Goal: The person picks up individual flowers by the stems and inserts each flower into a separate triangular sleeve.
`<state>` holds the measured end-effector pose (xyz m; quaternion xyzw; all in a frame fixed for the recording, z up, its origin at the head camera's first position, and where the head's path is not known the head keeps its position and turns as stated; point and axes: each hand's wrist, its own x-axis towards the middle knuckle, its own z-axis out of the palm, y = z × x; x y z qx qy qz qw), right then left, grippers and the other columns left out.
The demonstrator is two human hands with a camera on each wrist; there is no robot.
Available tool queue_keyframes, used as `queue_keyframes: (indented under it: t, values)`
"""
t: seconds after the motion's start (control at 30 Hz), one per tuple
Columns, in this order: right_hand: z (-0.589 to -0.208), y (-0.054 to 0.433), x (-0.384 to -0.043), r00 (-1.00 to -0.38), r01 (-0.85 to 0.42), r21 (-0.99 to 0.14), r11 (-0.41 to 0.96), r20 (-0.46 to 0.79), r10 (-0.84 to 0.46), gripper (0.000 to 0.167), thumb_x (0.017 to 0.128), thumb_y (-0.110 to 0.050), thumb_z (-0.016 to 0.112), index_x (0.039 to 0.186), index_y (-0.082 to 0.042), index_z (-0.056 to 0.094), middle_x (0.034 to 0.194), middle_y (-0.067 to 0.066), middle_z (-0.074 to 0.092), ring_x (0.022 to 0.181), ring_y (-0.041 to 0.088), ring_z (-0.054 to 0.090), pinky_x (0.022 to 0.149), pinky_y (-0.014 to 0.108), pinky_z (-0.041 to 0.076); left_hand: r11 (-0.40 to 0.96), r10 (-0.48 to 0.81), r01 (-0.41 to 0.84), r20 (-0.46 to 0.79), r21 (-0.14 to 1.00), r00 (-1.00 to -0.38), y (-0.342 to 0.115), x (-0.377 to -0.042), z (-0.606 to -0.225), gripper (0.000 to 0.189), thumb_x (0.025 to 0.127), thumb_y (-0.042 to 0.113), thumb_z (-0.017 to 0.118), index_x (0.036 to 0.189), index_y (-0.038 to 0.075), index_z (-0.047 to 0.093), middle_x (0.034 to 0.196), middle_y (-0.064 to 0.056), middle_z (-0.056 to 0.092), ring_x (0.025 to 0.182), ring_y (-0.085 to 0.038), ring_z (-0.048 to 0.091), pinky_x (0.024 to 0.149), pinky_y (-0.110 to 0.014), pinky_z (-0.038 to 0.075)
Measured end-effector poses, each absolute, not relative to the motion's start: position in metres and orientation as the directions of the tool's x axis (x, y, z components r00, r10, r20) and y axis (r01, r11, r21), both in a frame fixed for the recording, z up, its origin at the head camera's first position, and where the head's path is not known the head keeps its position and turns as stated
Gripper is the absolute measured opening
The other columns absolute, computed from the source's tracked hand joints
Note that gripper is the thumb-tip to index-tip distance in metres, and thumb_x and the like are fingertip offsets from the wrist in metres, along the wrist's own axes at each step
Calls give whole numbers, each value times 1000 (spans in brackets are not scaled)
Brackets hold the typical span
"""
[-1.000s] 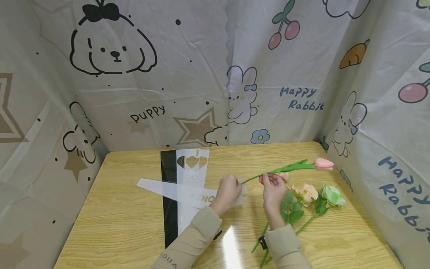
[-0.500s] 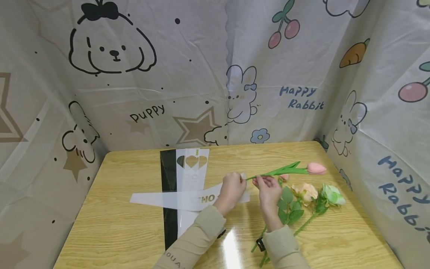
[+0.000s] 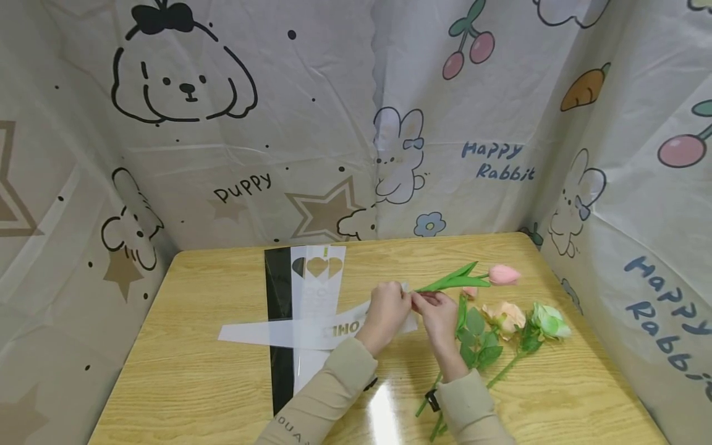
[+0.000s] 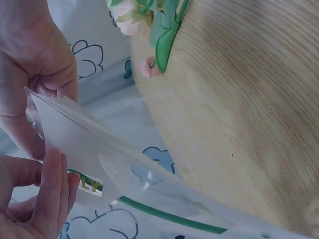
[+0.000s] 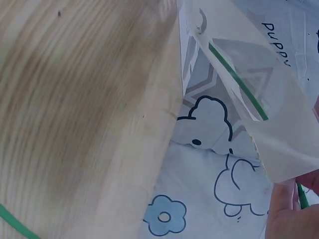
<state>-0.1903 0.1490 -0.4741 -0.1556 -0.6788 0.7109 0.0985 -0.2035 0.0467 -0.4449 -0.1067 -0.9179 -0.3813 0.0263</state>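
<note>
My left hand (image 3: 386,315) grips the mouth of a translucent white flower sleeve (image 3: 250,334) with gold lettering, its narrow end stretching left over the table. Close beside it, my right hand (image 3: 438,316) pinches the stem of a pink tulip (image 3: 503,275), whose bloom and green leaves point right. In the left wrist view the lower part of the green stem (image 4: 174,216) runs inside the sleeve, and the left fingers (image 4: 52,194) lie across the sleeve near its opening. The right wrist view also shows the stem (image 5: 239,82) through the clear film.
Below the held sleeve lie more white sleeves (image 3: 314,293) with heart cutouts, partly over a black strip (image 3: 280,346). To the right rest a peach rose (image 3: 505,318), a pale green rose (image 3: 550,321) and a small pink bloom (image 3: 470,292). A printed curtain (image 3: 311,123) encloses the wooden table (image 3: 183,346).
The right hand and the tulip have shifted left, bringing the hands together and sliding more stem into the sleeve. The sleeve's narrow end has swung slightly toward the front.
</note>
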Motion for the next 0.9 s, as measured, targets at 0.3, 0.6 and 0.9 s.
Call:
queue_keyframes:
  t: [0.3, 0.6, 0.9]
  values:
    - [-468, 157, -194, -984, 72, -952, 296, -20, 175, 14, 78, -5, 68, 86, 5, 66, 79, 15, 68, 70, 18, 65, 64, 28, 55, 667, 133, 213, 167, 714, -977, 44, -206, -446, 42, 82, 2, 55, 48, 15, 32, 43, 6, 30, 35, -4, 24, 31, -15, 20]
    - [-455, 160, -199, -999, 52, -927, 371, -44, 31, 4, 75, 3, 63, 77, 5, 60, 59, 2, 57, 54, 10, 51, 54, 22, 45, 669, 113, 191, 155, 719, -981, 44, -206, -445, 43, 81, 2, 56, 47, 15, 32, 42, 6, 30, 34, -3, 23, 31, -14, 19]
    - [-464, 163, -207, -998, 58, -879, 473, -58, 15, 7, 79, -3, 64, 80, 3, 60, 66, 7, 59, 63, 16, 55, 59, 29, 48, 656, 130, 211, 167, 724, -977, 44, -205, -442, 43, 82, 3, 54, 47, 15, 32, 42, 6, 28, 34, -3, 22, 31, -15, 19]
